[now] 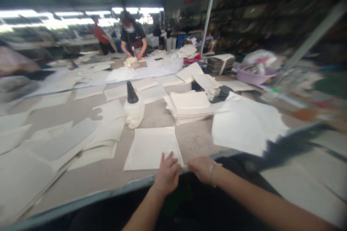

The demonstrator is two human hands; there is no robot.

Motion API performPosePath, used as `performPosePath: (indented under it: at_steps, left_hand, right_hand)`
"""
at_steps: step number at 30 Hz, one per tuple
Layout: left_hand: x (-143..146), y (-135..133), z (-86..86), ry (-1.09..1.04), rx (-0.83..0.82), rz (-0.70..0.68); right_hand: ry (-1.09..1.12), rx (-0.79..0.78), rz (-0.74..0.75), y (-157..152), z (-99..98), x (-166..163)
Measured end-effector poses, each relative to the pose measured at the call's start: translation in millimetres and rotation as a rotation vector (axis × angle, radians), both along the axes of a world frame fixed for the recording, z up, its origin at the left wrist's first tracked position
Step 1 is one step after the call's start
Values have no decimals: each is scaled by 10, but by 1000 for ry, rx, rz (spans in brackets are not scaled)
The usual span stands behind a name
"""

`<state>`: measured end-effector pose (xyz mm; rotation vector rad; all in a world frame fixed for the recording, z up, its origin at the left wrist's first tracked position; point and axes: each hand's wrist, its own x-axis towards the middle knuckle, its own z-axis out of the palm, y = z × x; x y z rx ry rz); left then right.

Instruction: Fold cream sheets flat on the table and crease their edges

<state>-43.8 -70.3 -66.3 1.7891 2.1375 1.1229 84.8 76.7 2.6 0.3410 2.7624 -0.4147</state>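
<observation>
one white sheet (154,148) reaches under the half-open left hand (168,175); right hand (201,169) curls beside it, hold unclear.

The left hand (168,176) is palm down, with its fingers (172,161) a bit spread. The right hand (201,169) is curled, close beside it. The left arm (145,209) comes up from the bottom, and the right arm (257,198) slants in from the low right corner.
</observation>
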Motion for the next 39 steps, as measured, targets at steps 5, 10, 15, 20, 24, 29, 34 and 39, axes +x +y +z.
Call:
performPosePath:
  at_steps: [5, 10, 15, 20, 24, 29, 34, 39]
  left_hand:
    - [33, -218, 75, -184, 71, 323]
    - [77, -512, 361, -1435, 294, 817]
    - [52, -440, 551, -1807, 501, 982]
    - [90, -330, 563, -1824, 501, 967]
    - [78, -318, 609, -1821, 509, 969]
    - [-15, -252, 533, -1823, 358, 911]
    - [-143, -135, 433, -1722, 231, 939]
    - [-204, -379, 432, -1672, 276, 866]
  right_hand:
    - [246, -303, -133, 105, -240, 181]
    - [316, -644, -547, 263, -457, 283]
    - [342, -684, -710, 336, -481, 97]
    - [384, -484, -608, 180, -454, -155]
    - [397, -362, -495, 38, -512, -253]
    - [412, -371, -473, 3, -516, -269]
    - [466, -453, -430, 4, -407, -209]
    - [543, -461, -439, 174, -421, -88]
